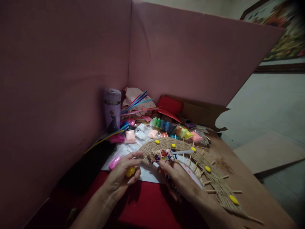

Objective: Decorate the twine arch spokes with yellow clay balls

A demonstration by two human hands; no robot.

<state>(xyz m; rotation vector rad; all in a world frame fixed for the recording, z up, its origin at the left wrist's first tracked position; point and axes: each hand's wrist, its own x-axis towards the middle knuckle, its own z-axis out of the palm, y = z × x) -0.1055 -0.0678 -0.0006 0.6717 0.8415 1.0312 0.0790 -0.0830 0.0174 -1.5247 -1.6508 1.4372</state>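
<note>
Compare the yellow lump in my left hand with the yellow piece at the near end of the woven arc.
The yellow lump is pinched in the left hand, off the weave; the yellow piece lies on the woven arc, untouched. The lump looks rounder and is partly hidden by fingers; the piece is a longer oval, fully shown. Both are bright yellow.

**Desk layout**

Woven arc (214,178) lies on the desk (250,194), centre to near right. Packets (171,127) sit in a row just behind it, tumbler (111,108) far left. Near: left hand (120,179), bead (130,171) in its fingers; right hand (179,179) at the arc's left end.
</note>
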